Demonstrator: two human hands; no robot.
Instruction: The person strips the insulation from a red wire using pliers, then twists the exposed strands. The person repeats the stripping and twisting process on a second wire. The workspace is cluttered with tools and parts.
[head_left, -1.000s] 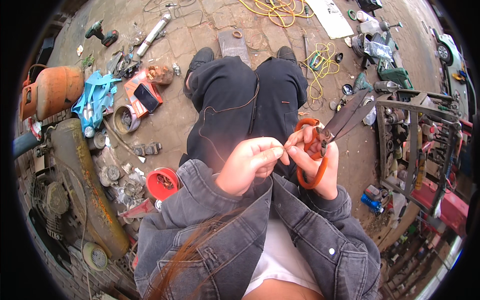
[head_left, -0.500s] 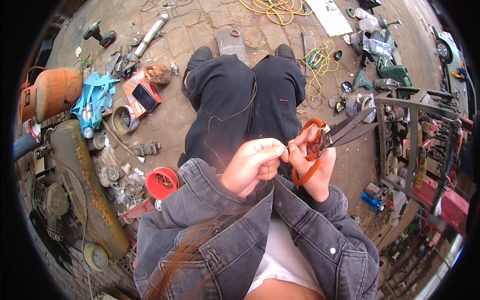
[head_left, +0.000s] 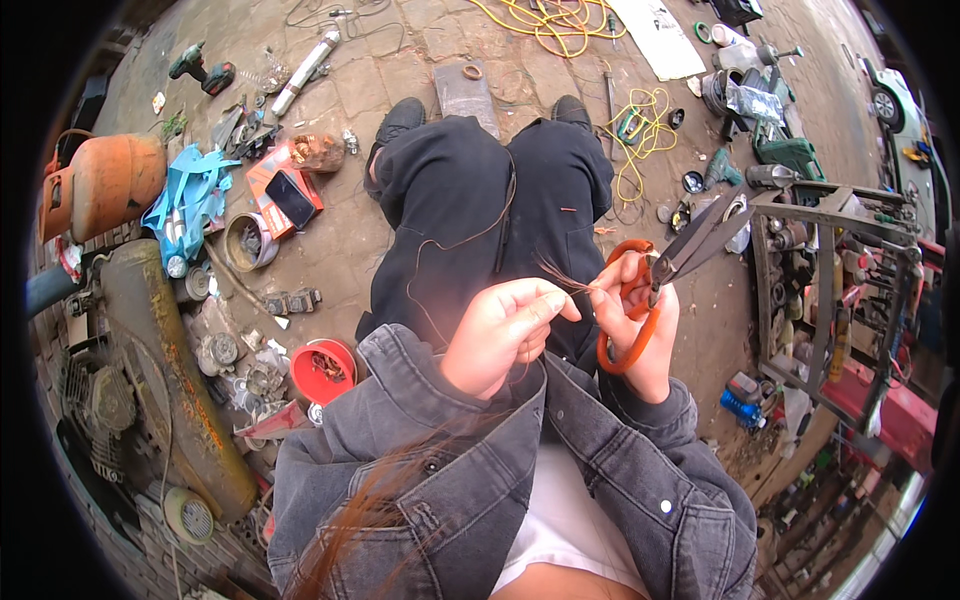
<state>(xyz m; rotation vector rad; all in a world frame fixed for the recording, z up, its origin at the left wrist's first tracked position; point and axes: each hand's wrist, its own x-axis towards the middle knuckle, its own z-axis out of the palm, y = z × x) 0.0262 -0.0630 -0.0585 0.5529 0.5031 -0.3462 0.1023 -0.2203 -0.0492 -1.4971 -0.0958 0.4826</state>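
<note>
In the middle of my lap, my left hand (head_left: 500, 338) is closed in a pinch on a thin copper-coloured wire (head_left: 452, 242), which trails in a loop over my dark trousers. To its right, my right hand (head_left: 640, 335) has large scissors (head_left: 640, 345) with orange handles hooked over its fingers. Their dark blades point up and right, slightly apart. The right thumb and forefinger also pinch some fine frayed wire strands (head_left: 562, 277), which fan out to the left above the left fingertips. What lies inside the left fist is mostly hidden.
On the left are an orange gas cylinder (head_left: 115, 185), a blue bag (head_left: 185, 205), a phone (head_left: 290, 200) on a box and a red bowl (head_left: 323, 372). A metal frame rack (head_left: 825, 290) stands at right. Yellow cord (head_left: 640, 125) lies beyond my right foot.
My hands have come apart slightly, the right moving right with the scissors. Frayed wire strands now show fanned out between them.
</note>
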